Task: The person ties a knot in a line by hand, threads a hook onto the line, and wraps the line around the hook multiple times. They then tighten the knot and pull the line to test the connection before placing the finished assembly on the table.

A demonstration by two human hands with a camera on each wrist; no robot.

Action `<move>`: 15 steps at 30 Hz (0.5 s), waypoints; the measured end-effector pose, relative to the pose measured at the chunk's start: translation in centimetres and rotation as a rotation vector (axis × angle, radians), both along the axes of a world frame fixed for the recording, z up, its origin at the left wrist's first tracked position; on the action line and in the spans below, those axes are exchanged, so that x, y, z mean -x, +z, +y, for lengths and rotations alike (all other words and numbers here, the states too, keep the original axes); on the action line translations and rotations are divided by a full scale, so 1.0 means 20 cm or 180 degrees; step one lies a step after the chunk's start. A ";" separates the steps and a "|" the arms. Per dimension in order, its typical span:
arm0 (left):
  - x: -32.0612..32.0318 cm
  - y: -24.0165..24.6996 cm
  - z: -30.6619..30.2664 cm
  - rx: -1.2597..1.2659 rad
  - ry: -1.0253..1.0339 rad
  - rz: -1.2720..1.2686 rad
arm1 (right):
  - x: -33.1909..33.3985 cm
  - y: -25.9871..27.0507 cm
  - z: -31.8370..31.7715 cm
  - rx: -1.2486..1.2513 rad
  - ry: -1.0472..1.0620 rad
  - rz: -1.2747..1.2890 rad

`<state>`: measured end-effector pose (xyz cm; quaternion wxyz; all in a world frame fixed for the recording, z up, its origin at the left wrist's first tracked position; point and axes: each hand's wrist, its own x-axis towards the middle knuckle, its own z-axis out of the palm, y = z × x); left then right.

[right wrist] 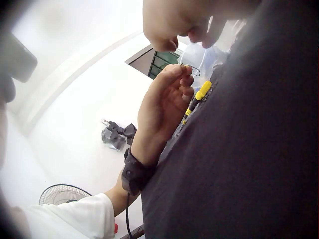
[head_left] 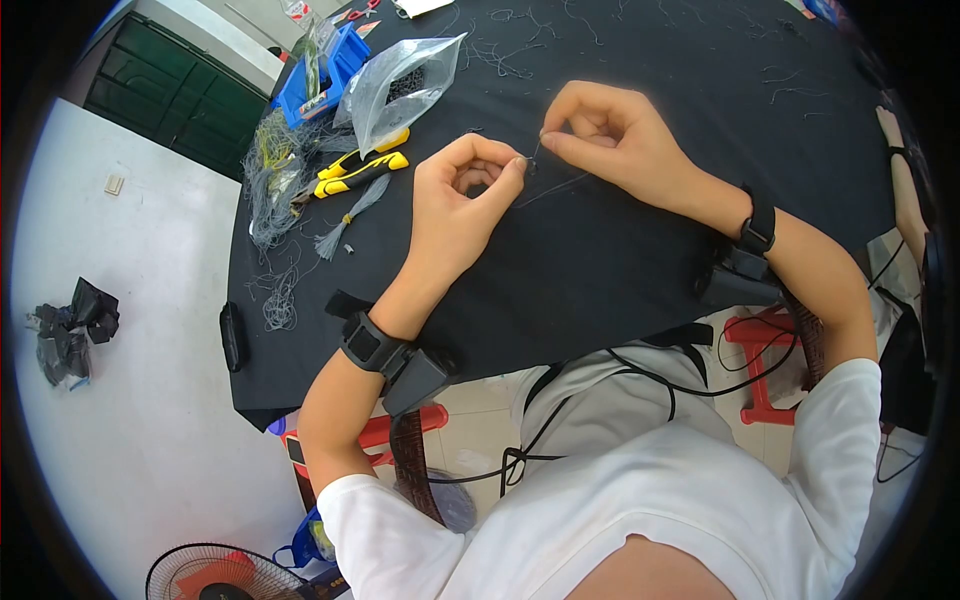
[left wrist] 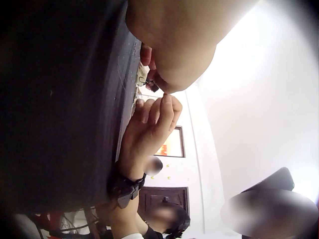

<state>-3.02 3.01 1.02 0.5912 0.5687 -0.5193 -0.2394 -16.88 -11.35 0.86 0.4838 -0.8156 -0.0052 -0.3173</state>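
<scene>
Black cloth (head_left: 600,270) covers the table, and just above it we see two grips, near each other but apart. The left hand (head_left: 455,195) is grasping a small hook (right wrist: 198,70): thumb and forefinger pinch it, and its curved part stands out from the fingertips. The right hand (head_left: 630,140) also makes a pinch, with thumb and forefinger brought together on a thin line (head_left: 537,150), which passes across the gap between the two grips. Another pale strand (head_left: 555,190) runs slantwise below this gap, nearer to the body. The line is so fine that we cannot tell how it is joined with the hook.

To the left of the left grip we find the yellow-and-black cutters (head_left: 350,181), lying near it. Just below them, beside the left hand, there is a tied bundle of grey strands (head_left: 365,208). Farther out from this grip, beyond the cutters, lies a larger grey tangle (head_left: 268,185). Ahead and to the left of the left grip we notice a clear plastic bag (head_left: 372,110), with dark pieces showing through it, and behind the bag a blue bin (head_left: 345,58). Behind each grip, a black strap (head_left: 760,220) goes around the wrist.
</scene>
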 end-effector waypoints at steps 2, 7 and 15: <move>0.00 0.00 0.00 -0.0037 -0.0015 -0.0037 | -0.01 -0.01 0.00 -0.0076 -0.0012 -0.0037; 0.00 0.01 0.00 -0.0051 -0.0033 -0.0052 | 0.00 0.00 0.00 -0.0150 0.0012 -0.0009; 0.00 0.00 0.00 -0.0107 -0.0037 -0.0051 | 0.00 0.00 0.01 -0.0014 -0.0078 -0.0082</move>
